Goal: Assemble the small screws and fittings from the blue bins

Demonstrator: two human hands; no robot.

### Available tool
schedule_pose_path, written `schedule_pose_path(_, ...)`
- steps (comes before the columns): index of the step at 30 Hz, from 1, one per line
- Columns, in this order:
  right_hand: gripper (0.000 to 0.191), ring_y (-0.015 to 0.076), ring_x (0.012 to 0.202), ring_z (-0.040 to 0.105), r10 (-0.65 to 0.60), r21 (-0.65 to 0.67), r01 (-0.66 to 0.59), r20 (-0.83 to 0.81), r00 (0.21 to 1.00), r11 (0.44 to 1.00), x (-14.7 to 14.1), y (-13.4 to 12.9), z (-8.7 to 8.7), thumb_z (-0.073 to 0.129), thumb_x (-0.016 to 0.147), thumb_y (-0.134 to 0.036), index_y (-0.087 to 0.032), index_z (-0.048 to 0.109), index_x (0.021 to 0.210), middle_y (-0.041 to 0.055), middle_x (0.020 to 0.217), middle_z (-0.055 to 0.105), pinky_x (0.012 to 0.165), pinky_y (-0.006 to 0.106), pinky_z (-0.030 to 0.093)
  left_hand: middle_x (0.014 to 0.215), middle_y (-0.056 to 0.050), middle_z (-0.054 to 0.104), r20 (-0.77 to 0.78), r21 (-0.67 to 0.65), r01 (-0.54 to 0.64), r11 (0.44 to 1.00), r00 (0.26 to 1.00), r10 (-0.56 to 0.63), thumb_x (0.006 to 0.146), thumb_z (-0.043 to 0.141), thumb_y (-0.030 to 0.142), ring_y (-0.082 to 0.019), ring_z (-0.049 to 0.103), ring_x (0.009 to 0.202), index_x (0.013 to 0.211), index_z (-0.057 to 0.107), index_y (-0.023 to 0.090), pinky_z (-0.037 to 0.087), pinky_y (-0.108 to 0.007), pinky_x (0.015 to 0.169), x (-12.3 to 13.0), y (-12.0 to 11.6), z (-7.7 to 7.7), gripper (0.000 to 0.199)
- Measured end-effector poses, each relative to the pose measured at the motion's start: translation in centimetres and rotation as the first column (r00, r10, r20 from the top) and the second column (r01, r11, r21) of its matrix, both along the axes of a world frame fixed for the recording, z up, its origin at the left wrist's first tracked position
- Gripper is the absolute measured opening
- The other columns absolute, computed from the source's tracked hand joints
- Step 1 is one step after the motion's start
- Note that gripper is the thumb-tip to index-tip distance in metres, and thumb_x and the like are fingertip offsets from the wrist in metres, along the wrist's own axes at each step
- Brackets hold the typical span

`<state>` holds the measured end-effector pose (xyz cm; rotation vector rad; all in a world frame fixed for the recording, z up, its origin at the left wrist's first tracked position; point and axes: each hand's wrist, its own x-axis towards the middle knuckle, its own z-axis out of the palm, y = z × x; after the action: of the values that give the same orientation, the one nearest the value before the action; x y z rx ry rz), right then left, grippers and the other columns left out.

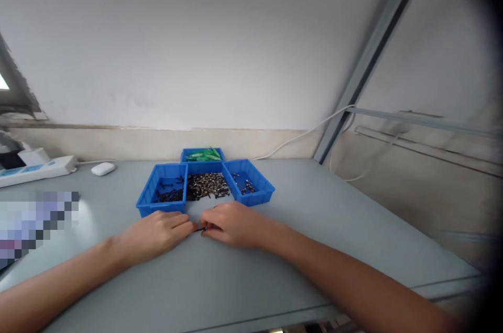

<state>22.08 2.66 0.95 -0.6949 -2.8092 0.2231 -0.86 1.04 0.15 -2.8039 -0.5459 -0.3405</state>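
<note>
My left hand (159, 233) and my right hand (233, 225) meet just in front of the blue bins, fingertips pinched close together. Between them shows a thin dark screw-like piece (200, 229), its ends hidden in the fingers of both hands. Right behind my hands lies a loose heap of mixed black and shiny screws (208, 185). On its left, a blue bin (146, 194) holds black screws (168, 196). To the right, another blue bin (257, 198) has a few shiny small parts (247, 186) in it.
A third blue bin (183, 155) with green pieces (204, 154) stands at the back near the wall. At the left are a white power strip (51, 168), a white case (102, 168) and a pixelated flat object (31, 223). A metal post (341, 108) rises at the right.
</note>
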Motion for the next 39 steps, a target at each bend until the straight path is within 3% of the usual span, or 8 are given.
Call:
schedule_pose_path(5,0.004,0.0127,0.07,0.057,0.002,-0.007,-0.003,-0.011,1.0,1.0,-0.04,0.03,0.08,0.054,0.086,-0.022,-0.019,0.055,0.087,-0.0001,0.078,0.063,0.061,0.022,0.037,0.072,-0.002,0.056,-0.014,0.008,0.004,1.0,1.0,-0.004,0.099,0.022,0.015,-0.014,0.052,0.054,0.088,0.052,0.015,0.04,-0.026,0.05,0.13,-0.19,0.33,0.032)
schedule_pose_path(13,0.003,0.0128,0.07,0.056,0.003,0.01,-0.003,-0.001,1.0,1.0,-0.12,-0.12,0.39,0.054,0.085,-0.021,-0.019,0.056,0.085,-0.0005,0.076,0.062,0.061,0.022,0.037,0.072,0.0,0.056,-0.023,-0.002,-0.03,1.0,0.999,0.03,0.098,0.027,0.016,-0.013,0.052,0.052,0.088,0.052,0.016,0.037,-0.026,0.048,-0.08,-0.18,-0.36,0.027)
schedule_pose_path(22,0.008,0.0131,0.07,0.057,-0.007,0.026,0.007,-0.005,1.0,1.0,-0.1,0.03,0.28,0.053,0.088,-0.025,-0.018,0.056,0.087,0.0006,0.077,0.064,0.061,0.023,0.037,0.068,-0.001,0.057,0.043,-0.02,-0.068,0.998,0.997,0.069,0.098,0.029,0.023,-0.013,0.054,0.056,0.084,0.054,0.016,0.041,-0.026,0.051,0.41,-0.43,0.16,0.03)
schedule_pose_path(39,0.016,0.013,0.068,0.058,-0.051,0.038,0.053,-0.03,0.998,0.998,-0.09,-0.24,0.55,0.056,0.086,-0.034,-0.019,0.058,0.092,-0.0008,0.076,0.064,0.059,0.023,0.036,0.065,-0.001,0.059,0.088,-0.063,-0.082,0.995,0.992,0.087,0.096,0.033,0.022,-0.013,0.057,0.054,0.08,0.056,0.016,0.043,-0.025,0.05,0.51,-0.25,0.23,0.029)
